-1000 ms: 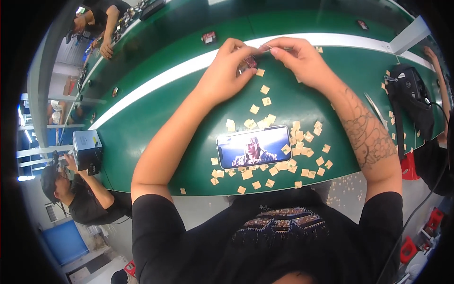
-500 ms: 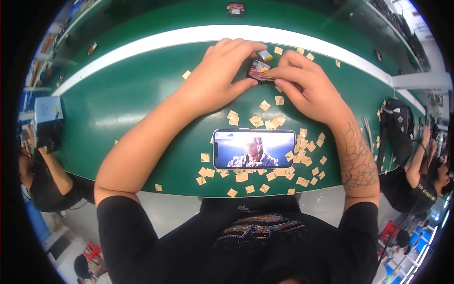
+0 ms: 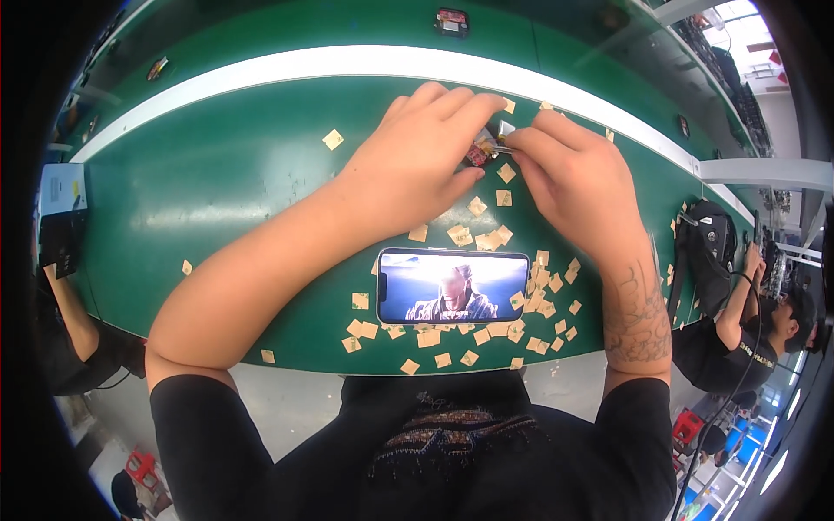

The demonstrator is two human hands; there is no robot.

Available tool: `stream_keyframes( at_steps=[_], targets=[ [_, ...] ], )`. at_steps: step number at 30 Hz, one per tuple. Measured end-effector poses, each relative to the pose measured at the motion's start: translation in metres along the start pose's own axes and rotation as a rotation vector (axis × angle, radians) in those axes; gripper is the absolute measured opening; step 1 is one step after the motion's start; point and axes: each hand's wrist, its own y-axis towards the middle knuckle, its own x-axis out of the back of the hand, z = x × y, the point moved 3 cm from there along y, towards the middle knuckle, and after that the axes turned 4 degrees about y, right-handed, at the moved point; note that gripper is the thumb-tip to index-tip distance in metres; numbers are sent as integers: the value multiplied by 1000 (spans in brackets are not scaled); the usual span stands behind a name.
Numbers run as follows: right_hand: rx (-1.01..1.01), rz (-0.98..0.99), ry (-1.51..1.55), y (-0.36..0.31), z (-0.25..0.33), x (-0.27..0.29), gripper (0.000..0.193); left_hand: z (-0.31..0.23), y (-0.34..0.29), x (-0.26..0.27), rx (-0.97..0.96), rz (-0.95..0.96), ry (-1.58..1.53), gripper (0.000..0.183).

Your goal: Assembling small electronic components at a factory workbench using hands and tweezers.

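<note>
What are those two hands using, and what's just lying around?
Seems in use:
small red circuit board, at the left hand
thin metal tool, in the right hand

Seems lying about:
phone
black bag
scattered tan squares, maybe scraps

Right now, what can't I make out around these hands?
- Small red device: head view, partly covered by the left hand.
- Thin metal tool: head view, its far end hidden by the right hand.
- Markings on the tan squares: head view, too small.
- Left co-worker's arm: head view, shows, but the dark rim cuts off the head.
</note>
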Motion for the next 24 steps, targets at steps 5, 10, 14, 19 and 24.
stream_keyframes(
  at_steps=[5,10,14,19,24],
  targets=[
    [-21,9,-56,-1,1,2,13,-3,-1,1,-24,8,-10,64],
    [-5,17,-73,0,2,-2,14,-3,-3,2,-55,-3,25,54],
    [-59,5,14,-2,1,-7,10,1,-2,2,-39,-3,-37,51],
    [-195,-24,393,-7,-19,-20,11,2,-4,4,-63,-1,-33,49],
    [-292,-49,757,-10,-39,-25,15,7,-6,7,-65,-20,-31,49]
  ],
)
